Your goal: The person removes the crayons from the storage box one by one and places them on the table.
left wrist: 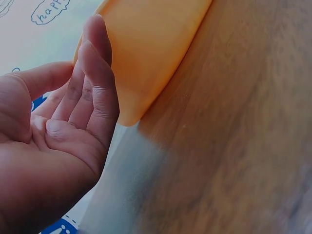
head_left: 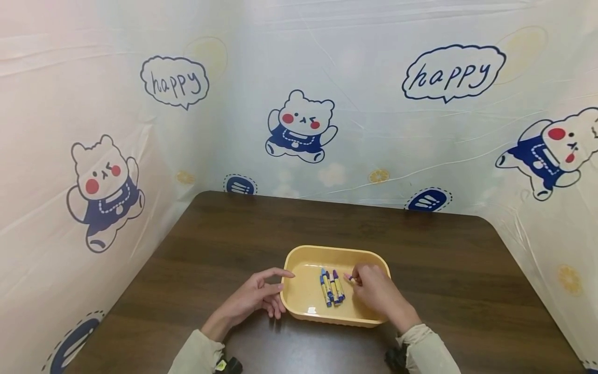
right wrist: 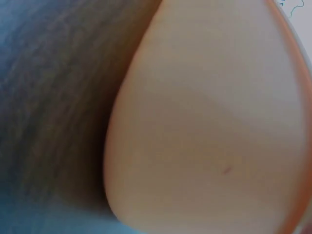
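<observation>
Blue "happy" bubbles [head_left: 453, 72] hang above the yellow tray [head_left: 306, 296].

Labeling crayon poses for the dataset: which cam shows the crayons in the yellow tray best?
Head view. It looks down into the yellow tray, where the crayons lie side by side, and the right hand pinches another one. The left wrist view shows only the tray's outer wall, and the right wrist view a blurred close-up of the tray; neither shows crayons.

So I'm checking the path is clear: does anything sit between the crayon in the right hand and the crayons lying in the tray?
Nothing visible does. The right hand pinches a crayon just beside the crayons in the yellow tray, with only bare tray floor between.
</observation>
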`<state>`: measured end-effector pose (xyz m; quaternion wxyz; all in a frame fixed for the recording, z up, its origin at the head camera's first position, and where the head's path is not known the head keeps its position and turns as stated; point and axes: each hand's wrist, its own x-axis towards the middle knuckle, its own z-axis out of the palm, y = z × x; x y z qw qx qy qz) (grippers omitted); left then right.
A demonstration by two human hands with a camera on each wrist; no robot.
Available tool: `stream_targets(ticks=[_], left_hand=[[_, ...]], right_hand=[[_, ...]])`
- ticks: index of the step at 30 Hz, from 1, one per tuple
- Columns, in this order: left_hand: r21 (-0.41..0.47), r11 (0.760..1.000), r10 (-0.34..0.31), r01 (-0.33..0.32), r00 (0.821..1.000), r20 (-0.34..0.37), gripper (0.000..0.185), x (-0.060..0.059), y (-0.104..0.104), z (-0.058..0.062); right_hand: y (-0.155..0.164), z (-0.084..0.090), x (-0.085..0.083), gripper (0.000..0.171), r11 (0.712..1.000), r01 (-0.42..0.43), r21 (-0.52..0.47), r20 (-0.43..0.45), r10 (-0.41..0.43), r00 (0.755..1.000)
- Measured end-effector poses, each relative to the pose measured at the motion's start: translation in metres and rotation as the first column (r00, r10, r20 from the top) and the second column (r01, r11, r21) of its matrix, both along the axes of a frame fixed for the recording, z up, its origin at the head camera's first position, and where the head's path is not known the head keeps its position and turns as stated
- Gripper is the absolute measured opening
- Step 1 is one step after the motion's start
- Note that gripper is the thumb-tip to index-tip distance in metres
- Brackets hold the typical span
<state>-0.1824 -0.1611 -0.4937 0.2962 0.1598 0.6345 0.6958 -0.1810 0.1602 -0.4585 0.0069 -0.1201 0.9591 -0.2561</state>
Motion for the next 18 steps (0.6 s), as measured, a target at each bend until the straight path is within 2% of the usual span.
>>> stream_targets(ticks=[10,18], left_hand=[[0.019,1.0,-0.017,0.017,1.0,0.017,0.041,0.001,-0.001,-0.004],[0.02,1.0,-0.015,0.015,1.0,-0.02,0.041,-0.001,-0.001,0.0]], right_hand=[[0.005,0.007,0.009,0.015,1.0,-0.006,0.007,-0.079,0.006,0.997],[0.01,0.011,0.02,0.017,1.0,0.01,0.007,-0.153,-0.009,0.988]])
